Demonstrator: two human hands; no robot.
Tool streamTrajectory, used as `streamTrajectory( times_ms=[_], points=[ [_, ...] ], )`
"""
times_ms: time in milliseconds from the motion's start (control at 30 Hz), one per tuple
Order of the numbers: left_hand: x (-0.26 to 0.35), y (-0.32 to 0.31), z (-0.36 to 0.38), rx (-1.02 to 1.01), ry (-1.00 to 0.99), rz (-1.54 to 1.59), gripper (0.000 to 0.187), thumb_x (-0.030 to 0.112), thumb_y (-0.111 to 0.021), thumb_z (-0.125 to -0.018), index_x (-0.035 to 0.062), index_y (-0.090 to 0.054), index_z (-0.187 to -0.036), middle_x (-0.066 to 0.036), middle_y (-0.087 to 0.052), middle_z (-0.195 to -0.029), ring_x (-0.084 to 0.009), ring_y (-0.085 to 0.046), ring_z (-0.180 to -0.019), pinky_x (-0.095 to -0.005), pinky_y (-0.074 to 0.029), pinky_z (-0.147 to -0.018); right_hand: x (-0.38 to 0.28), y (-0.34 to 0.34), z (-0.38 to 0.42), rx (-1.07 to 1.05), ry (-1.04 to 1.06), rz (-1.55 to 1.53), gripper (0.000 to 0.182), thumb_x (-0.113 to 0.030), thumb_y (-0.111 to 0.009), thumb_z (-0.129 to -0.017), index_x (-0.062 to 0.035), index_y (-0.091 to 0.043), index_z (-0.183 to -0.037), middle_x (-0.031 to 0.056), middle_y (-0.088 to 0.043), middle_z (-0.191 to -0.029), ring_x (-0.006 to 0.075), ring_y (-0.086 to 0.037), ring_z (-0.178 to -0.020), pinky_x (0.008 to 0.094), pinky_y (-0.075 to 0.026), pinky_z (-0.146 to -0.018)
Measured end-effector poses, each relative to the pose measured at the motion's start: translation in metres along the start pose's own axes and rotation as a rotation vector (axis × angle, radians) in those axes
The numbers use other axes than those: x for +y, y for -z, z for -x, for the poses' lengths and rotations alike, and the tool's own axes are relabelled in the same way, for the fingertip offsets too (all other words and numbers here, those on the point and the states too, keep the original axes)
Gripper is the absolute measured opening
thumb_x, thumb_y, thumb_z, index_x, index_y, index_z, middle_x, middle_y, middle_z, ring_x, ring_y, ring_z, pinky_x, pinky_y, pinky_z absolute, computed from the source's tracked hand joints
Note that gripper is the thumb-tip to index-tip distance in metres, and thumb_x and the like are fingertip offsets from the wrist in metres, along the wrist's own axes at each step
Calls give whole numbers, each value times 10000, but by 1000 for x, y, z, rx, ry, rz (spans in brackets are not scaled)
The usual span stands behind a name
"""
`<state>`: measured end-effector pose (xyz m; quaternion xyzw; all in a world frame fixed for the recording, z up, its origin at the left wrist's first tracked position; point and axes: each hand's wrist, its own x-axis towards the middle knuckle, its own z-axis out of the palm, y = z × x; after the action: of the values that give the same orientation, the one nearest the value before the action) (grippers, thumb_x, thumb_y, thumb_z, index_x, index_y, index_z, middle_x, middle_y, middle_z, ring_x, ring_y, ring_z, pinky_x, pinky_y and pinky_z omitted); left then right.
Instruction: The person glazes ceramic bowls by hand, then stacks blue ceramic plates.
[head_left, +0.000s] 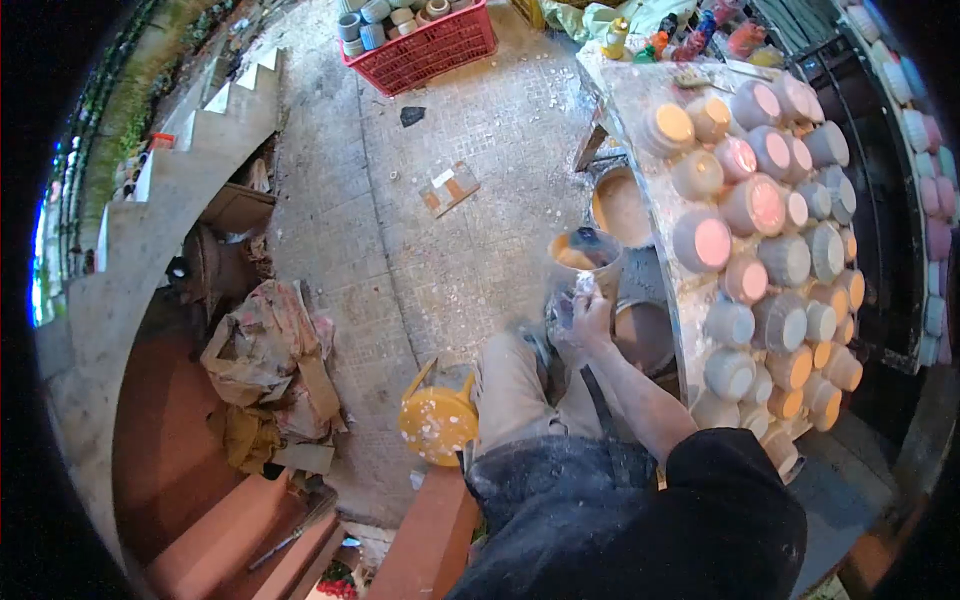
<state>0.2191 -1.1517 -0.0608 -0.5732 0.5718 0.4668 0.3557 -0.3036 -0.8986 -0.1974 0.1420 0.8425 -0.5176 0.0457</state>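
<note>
Ceramic pot (pixel 583 255), glaze-wet and likely slippery, sits gripped from below in the right hand (pixel 590 312); left hand out of view. Judged fragile, moderately heavy; support base and wall. Bench (pixel 660 215) of pots stands just right

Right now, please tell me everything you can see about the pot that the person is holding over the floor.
The pot is a small round vessel, clay by its look, pale grey outside with orange-brown inside. It is tilted, so its open mouth faces the camera. A dark patch sits at its rim; what it is cannot be told. One of the hands grips it from below; which hand is unclear. It is held beside the table of similar pots, above a round basin.
</note>
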Motion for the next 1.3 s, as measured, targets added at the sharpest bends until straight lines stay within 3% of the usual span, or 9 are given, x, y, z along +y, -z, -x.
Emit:
streamTrajectory(
  times_ms=[300, 500, 633, 800, 1000, 1067, 1100, 1133, 1300],
  points=[
    [165, 61, -53, 17, 98, -61, 181, 199, -509, -895, 54, -617, -907, -71, -620, -781, -201, -594, -685, -322, -479, -610, 53, -35, -228, 126, -244, 686, 307, -179, -501, -857, 76, -561, -1018, 291, -603, -958, 417, -590, -913, 450, -466, -773],
    [283, 150, -72, 187, 78, -207, 163, 188, -511, -897, 62, -610, -927, -71, -618, -789, -192, -589, -685, -311, -477, -612, 221, -51, -338, -785, 117, 1555, 213, -95, -531, -805, -32, -705, -910, 133, -678, -939, 266, -660, -826, 406, -525, -716],
    [352, 184, -67, 196, 293, -26, 194, 143, -477, -894, 32, -599, -995, -53, -585, -713, -131, -566, -562, -262, -477, -468, 240, -41, -361, -621, -296, 1285, 294, -292, -520, -820, -73, -714, -839, 144, -685, -859, 304, -657, -848, 427, -513, -714],
    [314, 248, -94, 21, 111, -91, 207, 195, -502, -912, 27, -589, -995, -77, -599, -724, -164, -586, -543, -263, -482, -468, 269, -42, -354, -433, -459, 1142, 288, -267, -525, -808, -60, -696, -914, 177, -674, -932, 314, -654, -879, 443, -518, -738],
    [379, 257, -175, -39, 139, -200, 270, 241, -500, -917, 44, -575, -749, -54, -584, -663, -172, -577, -598, -319, -487, -551, 36, -22, -267, -38, -454, 506, 323, -228, -481, -862, 43, -615, -973, 272, -639, -894, 407, -622, -869, 448, -489, -757],
    [442, 238, -186, -81, -161, -280, 277, 244, -497, -915, 51, -563, -728, -41, -546, -632, -168, -557, -582, -309, -467, -539, -45, -10, -216, 115, -230, 553, 318, -241, -515, -860, 46, -634, -926, 249, -653, -804, 336, -649, -746, 410, -487, -693],
    [437, 256, -239, -150, -464, -866, 284, 260, -490, -915, 61, -547, -722, -21, -514, -615, -150, -518, -549, -294, -439, -519, -48, -2, -189, 145, -293, 368, 308, -248, -534, -866, 46, -624, -888, 182, -638, -760, 289, -622, -696, 381, -474, -650],
    [495, 215, -195, -114, -413, -351, 286, 269, -482, -917, 72, -538, -719, -14, -498, -608, -138, -490, -526, -286, -410, -496, -41, 2, -157, 174, -362, 176, 306, -254, -553, -871, 45, -614, -851, 116, -623, -717, 242, -596, -646, 351, -460, -606],
    [594, 153, -233, -205, -518, -516, 281, 290, -492, -906, 50, -565, -779, -44, -593, -670, -153, -575, -571, -288, -452, -478, -95, 17, -9, 371, -243, -387, 298, -234, -608, -863, -50, -556, -635, -39, -476, -565, 87, -431, -534, 254, -398, -549]
  ],
)
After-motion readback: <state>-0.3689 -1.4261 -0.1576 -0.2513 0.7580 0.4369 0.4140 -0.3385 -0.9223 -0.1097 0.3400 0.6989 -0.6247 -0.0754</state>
